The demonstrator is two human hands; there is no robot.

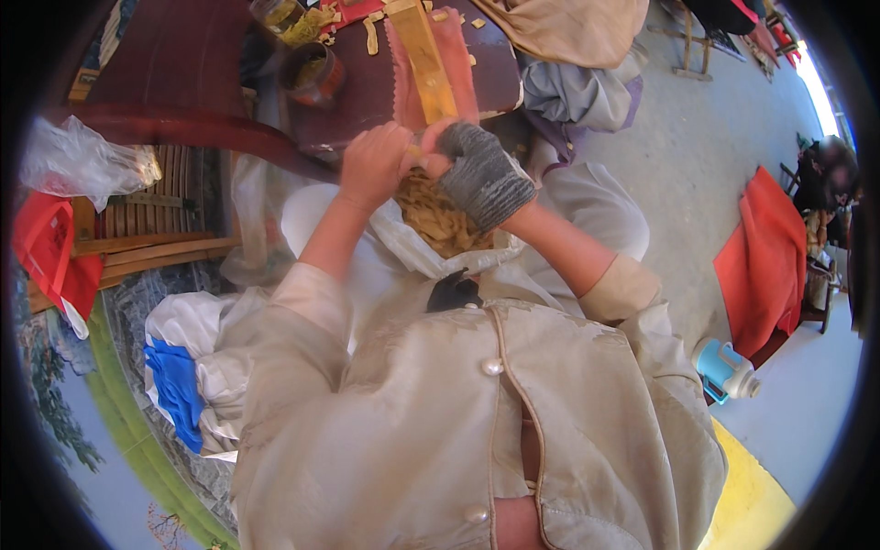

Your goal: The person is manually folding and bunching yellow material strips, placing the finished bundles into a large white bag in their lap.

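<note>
A small yellowish piece (pixel 415 152) is pinched between my two hands, mostly covered by the fingers and blurred. My left hand (pixel 373 165) is bare and curled around its left side. My right hand (pixel 481 172), in a grey knitted fingerless glove, closes on it from the right. Just beyond the fingers, a long wooden block (pixel 427 69) lies on a pink cloth with a zigzag edge (pixel 404 89). Below my hands, a white sack (pixel 412 247) sits open between my legs, holding many yellowish-brown slices (pixel 440 213).
The dark red tabletop (pixel 364 79) carries scattered pale pieces (pixel 371 36), an open tin (pixel 313 74) and a glass jar (pixel 278 14). A dark red chair (pixel 179 69) stands left, near a clear plastic bag (pixel 89 158). A light-blue flask (pixel 722 368) is at right, by red cloth (pixel 766 268).
</note>
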